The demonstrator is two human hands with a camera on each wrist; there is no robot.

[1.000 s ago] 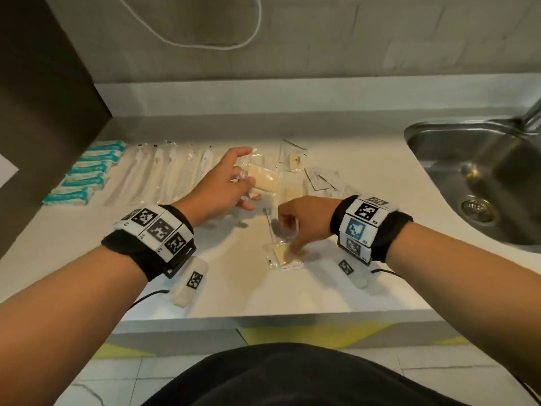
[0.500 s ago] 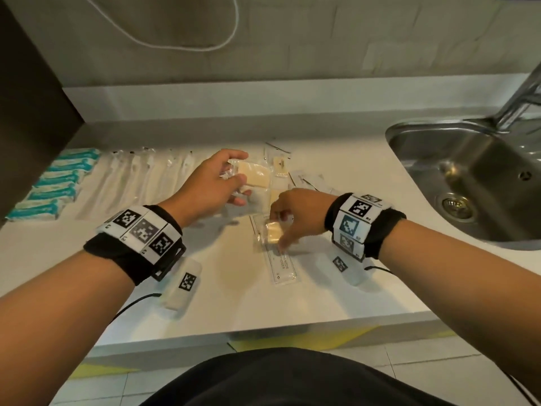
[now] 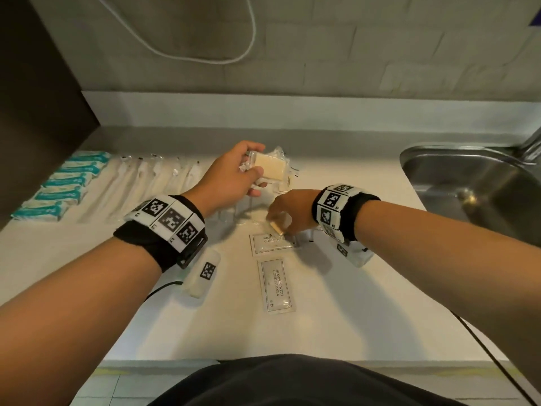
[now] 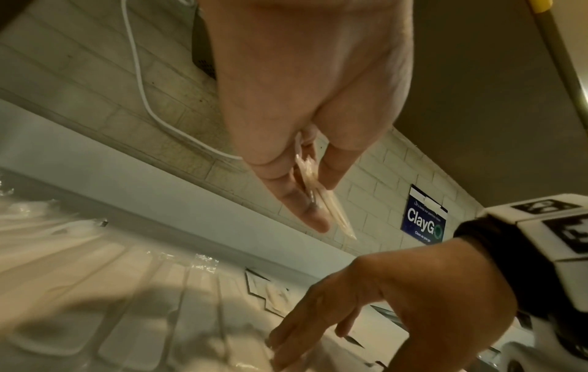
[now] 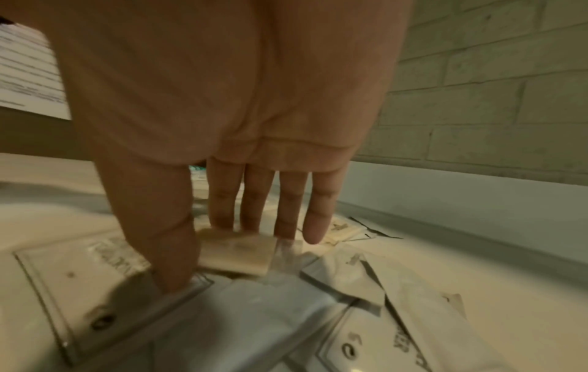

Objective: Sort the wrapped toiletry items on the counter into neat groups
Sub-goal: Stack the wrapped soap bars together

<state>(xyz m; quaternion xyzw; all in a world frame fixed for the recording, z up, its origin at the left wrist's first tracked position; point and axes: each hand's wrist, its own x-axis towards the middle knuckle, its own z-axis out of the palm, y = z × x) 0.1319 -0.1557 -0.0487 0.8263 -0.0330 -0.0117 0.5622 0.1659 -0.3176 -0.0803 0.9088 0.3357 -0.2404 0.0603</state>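
**Q:** What is in each hand at the bench (image 3: 336, 312)?

**Me:** My left hand (image 3: 231, 177) is clamped on wrapped soap bars (image 3: 269, 168), held above the bench near the back. My right hand (image 3: 288, 210) is down on the loose pile, thumb and fingers closing on a small wrapped soap (image 5: 237, 251); it looks pinched, though blur hides the contact. My thumb also seems to rest on the corner of a shampoo sachet (image 3: 270, 243).

**Q:** How do you lift it cleanly?

**Me:** I'd judge it best to grip the bar itself, not the slack wrapper, and raise it straight so the sachets (image 5: 381, 284) overlapping beside it don't drag along. Then it joins the stack in my left hand.

**Q:** Where is there room?

**Me:** Teal packets (image 3: 63, 189) and clear-wrapped toothbrushes (image 3: 152, 183) already lie in rows on the left. A second shampoo sachet (image 3: 276, 284) lies nearer me, with bare bench around it. The sink (image 3: 474, 186) opens on the right, so I'd keep clear of its rim and of the front edge.
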